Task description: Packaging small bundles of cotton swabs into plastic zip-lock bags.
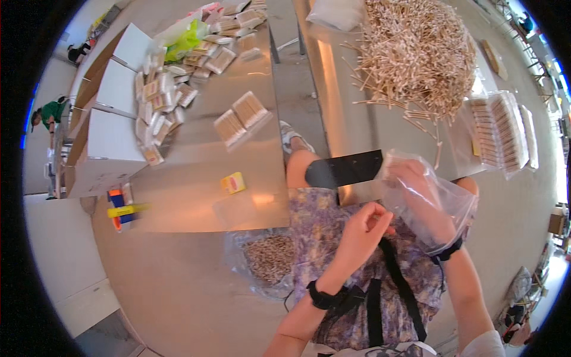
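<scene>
My right hand (411, 179) shows through a clear plastic bag (449, 205), fingers bent against the bag's gathered far end. Whether the hand is inside the bag or behind it is hard to tell. Just left of the bag is my left hand (364, 235), its fingers curled in and thumb close to the index finger. Anything in that pinch is too small to make out. A black flat piece (348, 169) juts from the right table's near edge, beyond both hands.
A large pile of loose cotton swabs (416, 53) covers the right table, with bagged swabs (499, 134) beside it. The left table (190, 208) holds swab packs (241, 119), a yellow card (232, 183) and white boxes (116, 137). Below lies a swab-filled bag (269, 259).
</scene>
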Available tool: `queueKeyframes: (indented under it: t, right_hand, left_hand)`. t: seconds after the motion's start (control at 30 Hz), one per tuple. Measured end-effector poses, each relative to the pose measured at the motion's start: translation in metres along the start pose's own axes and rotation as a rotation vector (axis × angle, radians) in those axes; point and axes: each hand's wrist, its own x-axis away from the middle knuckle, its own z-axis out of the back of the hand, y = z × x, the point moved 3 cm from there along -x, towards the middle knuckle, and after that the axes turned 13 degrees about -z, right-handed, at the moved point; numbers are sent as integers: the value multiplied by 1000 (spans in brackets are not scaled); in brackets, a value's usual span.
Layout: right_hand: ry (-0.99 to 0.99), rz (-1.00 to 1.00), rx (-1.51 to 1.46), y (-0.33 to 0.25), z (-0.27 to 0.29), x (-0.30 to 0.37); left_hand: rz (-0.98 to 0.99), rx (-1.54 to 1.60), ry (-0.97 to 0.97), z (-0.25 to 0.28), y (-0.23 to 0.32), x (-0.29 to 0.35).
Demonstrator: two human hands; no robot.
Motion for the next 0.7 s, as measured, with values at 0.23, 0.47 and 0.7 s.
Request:
queueKeyframes:
  t: [0.23, 0.47, 0.7]
  right_hand:
    - [-68, 23, -258, -25, 11, 6]
    - [142, -79, 97, -6, -4, -19]
    - [-235, -188, 269, -37, 35, 20]
  left_hand:
    - [-572, -1131, 599, 188, 110, -62]
    - [-92, -1414, 766, 246, 123, -133]
    - [-241, -1484, 605, 236, 103, -148]
